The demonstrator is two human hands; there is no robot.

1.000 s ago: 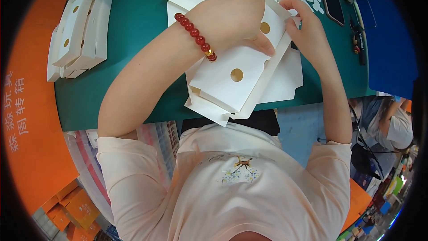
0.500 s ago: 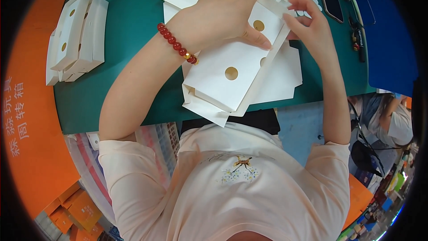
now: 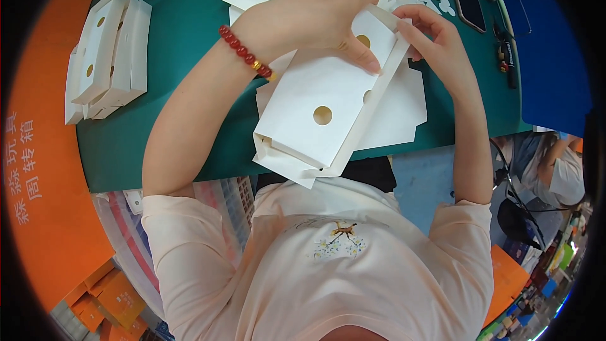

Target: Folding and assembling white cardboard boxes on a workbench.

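White cardboard box (image 3: 315, 123) with round holes sits half-folded over the green table's (image 3: 183, 88) near edge, atop loose flat blanks. Left hand (image 3: 309, 16) clamps its top panel, thumb pressing; right hand (image 3: 439, 44) pinches the end flap.

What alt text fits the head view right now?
Both hands fold a white cardboard box blank with round holes over a green table: left hand presses on top, right hand pinches its far end. Folded boxes sit stacked at left.
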